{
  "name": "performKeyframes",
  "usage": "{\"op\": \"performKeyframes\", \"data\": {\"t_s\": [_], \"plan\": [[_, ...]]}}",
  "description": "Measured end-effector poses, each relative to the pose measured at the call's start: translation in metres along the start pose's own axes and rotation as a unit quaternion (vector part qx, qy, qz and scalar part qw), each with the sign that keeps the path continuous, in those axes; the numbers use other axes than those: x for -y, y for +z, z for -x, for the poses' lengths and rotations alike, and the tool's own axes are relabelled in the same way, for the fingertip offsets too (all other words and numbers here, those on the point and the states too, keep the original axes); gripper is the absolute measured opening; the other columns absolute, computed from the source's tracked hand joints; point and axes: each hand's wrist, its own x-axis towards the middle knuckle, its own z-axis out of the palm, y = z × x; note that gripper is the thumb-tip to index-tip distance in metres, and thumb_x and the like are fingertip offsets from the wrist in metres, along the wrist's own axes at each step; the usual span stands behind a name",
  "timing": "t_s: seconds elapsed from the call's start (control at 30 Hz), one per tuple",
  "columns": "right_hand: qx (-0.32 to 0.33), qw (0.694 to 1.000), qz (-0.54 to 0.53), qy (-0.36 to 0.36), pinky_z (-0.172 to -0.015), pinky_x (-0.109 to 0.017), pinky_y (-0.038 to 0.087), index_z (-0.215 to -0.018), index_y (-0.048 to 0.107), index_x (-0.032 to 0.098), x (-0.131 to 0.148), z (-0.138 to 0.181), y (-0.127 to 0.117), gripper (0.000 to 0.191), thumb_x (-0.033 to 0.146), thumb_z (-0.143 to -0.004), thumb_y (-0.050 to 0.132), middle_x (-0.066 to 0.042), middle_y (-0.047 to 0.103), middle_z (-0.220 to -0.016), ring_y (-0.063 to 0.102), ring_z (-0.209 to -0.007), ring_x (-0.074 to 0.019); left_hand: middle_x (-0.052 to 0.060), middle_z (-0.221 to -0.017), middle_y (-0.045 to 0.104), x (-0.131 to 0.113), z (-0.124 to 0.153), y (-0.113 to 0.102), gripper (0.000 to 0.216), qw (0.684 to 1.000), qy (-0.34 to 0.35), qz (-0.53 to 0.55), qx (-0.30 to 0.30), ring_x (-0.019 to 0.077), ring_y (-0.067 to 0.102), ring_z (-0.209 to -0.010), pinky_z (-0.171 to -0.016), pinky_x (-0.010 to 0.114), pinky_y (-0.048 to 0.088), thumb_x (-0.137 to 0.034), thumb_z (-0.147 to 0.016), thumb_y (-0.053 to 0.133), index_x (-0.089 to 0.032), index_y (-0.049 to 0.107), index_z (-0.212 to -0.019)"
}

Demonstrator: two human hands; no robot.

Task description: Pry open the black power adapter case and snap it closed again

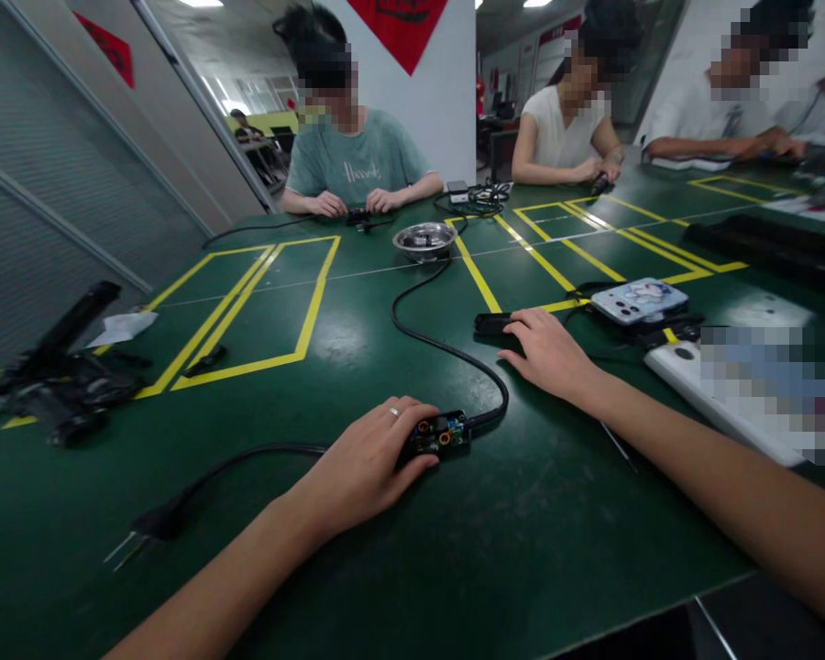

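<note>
My left hand (pixel 375 458), with a ring on one finger, is closed round an open black adapter case with a circuit board (pixel 446 431) inside. Coils and coloured parts show at the board's right end; the rest is hidden under my fingers. A black cord (pixel 454 351) leaves the case on the right and curves toward the far side. From the left end another cord runs to a two-pin plug (pixel 155 522) lying on the table. Farther off, my right hand (pixel 546 353) grips the right end of a black plastic case cover (pixel 491 324), which rests on the table.
A metal bowl (pixel 424 240) with small dark pieces stands mid-table. At right lie a phone (pixel 639 301) and a white flat object (pixel 701 394). Black gear (pixel 75 385) sits at left. Yellow tape (pixel 316 302) marks the green table (pixel 522 550). Several people sit opposite.
</note>
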Motion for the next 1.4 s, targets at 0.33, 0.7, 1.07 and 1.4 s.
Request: {"op": "performKeyframes", "data": {"t_s": [0.33,0.7,1.07,1.4], "plan": [[-0.021,0.998,-0.051,0.01,-0.098,-0.045,0.042,-0.107,0.06,0.012,-0.003,-0.002,0.008,0.029,0.028,-0.083,0.063,-0.017,0.055,-0.122,0.051,-0.114,-0.0306,0.007,-0.121,0.055,0.001,0.0,-0.001,0.039,1.0,-0.005,0.013,0.0,0.0217,0.054,-0.107,-0.096,0.04,0.047,-0.033,-0.09,0.056,-0.023,0.043,-0.126],[-0.065,0.961,-0.25,0.096,-0.097,-0.044,0.045,-0.129,0.046,0.015,-0.004,-0.004,0.003,0.041,0.032,-0.092,0.048,-0.015,0.061,-0.12,0.059,-0.11,-0.0268,0.008,-0.119,0.056,0.001,0.0,-0.003,0.037,0.999,-0.009,0.036,-0.004,0.0229,0.057,-0.104,-0.093,0.041,0.048,-0.033,-0.089,0.058,-0.023,0.046,-0.122],[0.108,0.823,-0.543,0.128,-0.07,-0.034,0.055,-0.126,0.057,0.021,0.043,0.01,-0.03,0.041,0.036,-0.088,0.055,-0.008,0.067,-0.112,0.065,-0.077,-0.0157,0.006,-0.115,0.059,0.015,0.009,-0.025,0.047,0.989,-0.102,0.097,0.053,0.022,0.058,-0.1,-0.085,0.036,0.049,-0.047,-0.081,0.065,-0.024,0.05,-0.12],[0.112,0.893,-0.435,-0.028,-0.092,-0.035,0.047,-0.119,0.058,0.018,0.095,0.02,-0.038,0.04,0.036,-0.083,0.063,-0.008,0.061,-0.115,0.059,-0.102,-0.0184,0.003,-0.087,0.061,0.023,0.006,-0.034,0.023,0.983,-0.102,0.116,0.104,0.0165,0.057,-0.074,-0.068,0.028,0.045,-0.038,-0.091,0.05,-0.022,0.065,-0.094]]}}
